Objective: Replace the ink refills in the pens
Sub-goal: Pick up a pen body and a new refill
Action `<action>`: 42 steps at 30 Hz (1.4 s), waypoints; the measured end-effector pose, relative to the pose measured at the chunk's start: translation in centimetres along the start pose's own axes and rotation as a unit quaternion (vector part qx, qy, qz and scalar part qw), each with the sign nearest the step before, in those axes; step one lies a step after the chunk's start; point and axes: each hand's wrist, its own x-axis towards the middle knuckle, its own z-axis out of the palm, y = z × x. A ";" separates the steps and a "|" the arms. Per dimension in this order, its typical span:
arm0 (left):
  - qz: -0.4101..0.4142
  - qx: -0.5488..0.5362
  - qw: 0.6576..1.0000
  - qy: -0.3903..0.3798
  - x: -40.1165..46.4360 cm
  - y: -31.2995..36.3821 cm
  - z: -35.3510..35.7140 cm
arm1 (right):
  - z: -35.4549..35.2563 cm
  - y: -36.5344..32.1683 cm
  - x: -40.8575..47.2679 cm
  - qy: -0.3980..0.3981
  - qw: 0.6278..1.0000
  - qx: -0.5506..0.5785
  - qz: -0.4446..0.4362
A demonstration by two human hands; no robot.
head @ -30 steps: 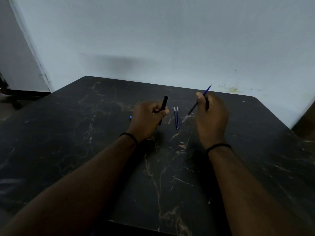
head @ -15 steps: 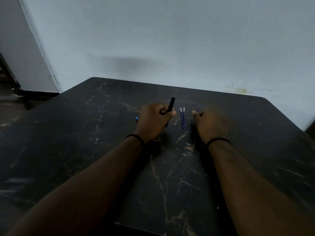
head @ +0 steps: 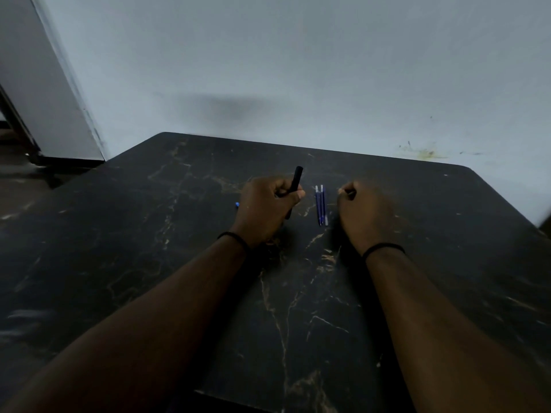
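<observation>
right hand (head: 362, 211) lowered onto dark marble table (head: 149, 234) by wall (head: 298, 70)

We cannot tell what our blurred right hand (head: 365, 211) grips; our left hand (head: 265, 207) hides most of a blue object (head: 237, 204) behind it.

Bare forearms without sleeves, thin black band (head: 234, 237) on each wrist

A dark marble-patterned table (head: 149, 234) with pale gold veins and rounded far corners stands against a plain pale grey-blue wall (head: 298, 55). A yellowish stain (head: 426, 152) marks the wall just above the table's far right edge. At left, a lighter panel (head: 38, 93) meets dim brownish floor (head: 18, 174). Light is low.
</observation>
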 end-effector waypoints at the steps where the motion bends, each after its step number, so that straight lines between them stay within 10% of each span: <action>1: 0.001 -0.002 1.000 0.002 0.0 0.0 0.0 | -0.1 -0.2 -0.2 -0.004 1.000 0.004 -0.004; 13: 0.004 0.004 1.000 0.011 -0.1 0.0 0.1 | -0.3 -1.9 -1.6 -0.054 0.969 -0.187 -0.152; 20: 0.005 0.009 1.000 0.013 0.0 0.0 0.1 | 0.1 -1.9 -1.4 -0.063 0.976 -0.097 -0.185; 42: -0.002 -0.008 0.996 0.088 0.9 -0.8 -0.7 | 0.8 -5.3 -3.8 -0.069 0.965 -0.203 -0.148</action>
